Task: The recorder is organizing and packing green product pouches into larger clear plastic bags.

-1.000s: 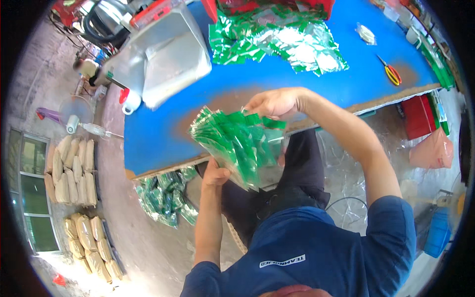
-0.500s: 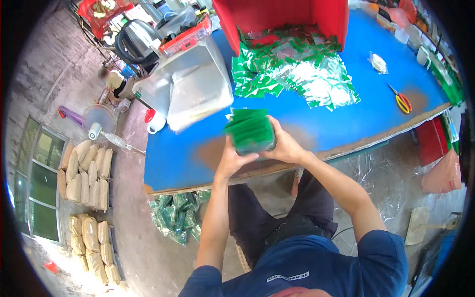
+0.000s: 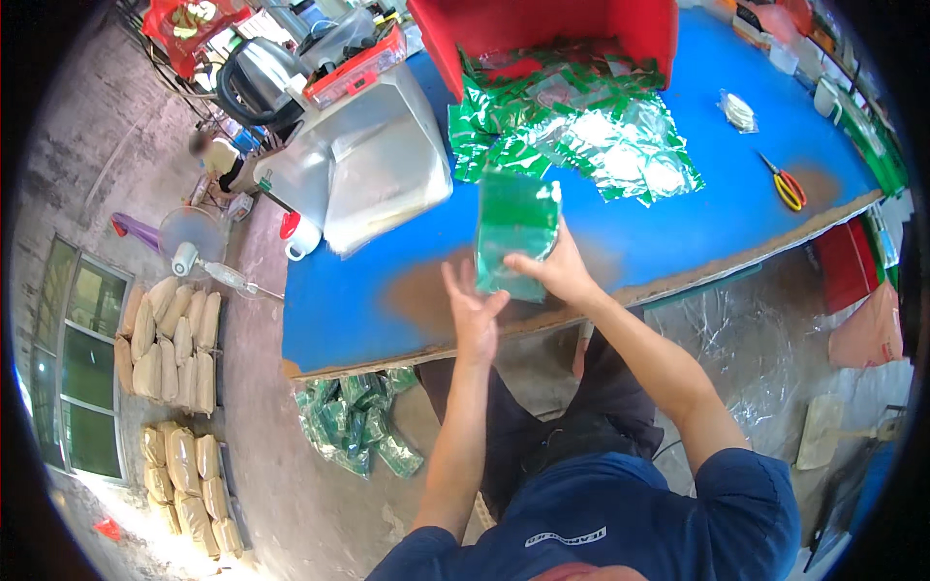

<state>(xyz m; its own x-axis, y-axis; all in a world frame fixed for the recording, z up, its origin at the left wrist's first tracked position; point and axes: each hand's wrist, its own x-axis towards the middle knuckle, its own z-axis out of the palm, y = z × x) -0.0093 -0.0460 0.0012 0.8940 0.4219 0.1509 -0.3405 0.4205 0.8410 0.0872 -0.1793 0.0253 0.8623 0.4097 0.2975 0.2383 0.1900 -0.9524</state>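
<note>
Blue table (image 3: 339,324), grey floor (image 3: 271,455) — right hand (image 3: 562,269) holding green packets (image 3: 519,208)

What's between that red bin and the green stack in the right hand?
In the head view, a loose pile of shiny green packets lies there, stretching from the red bin over the blue tabletop toward the green stack in the right hand.

Packet stack (image 3: 521,218) was green, paler toward its near end | worktop (image 3: 339,315) was blue, patched brown | bin (image 3: 646,44) was plain red | scissor handles (image 3: 790,191) were yellow and red | shirt (image 3: 620,508) was dark blue
</note>
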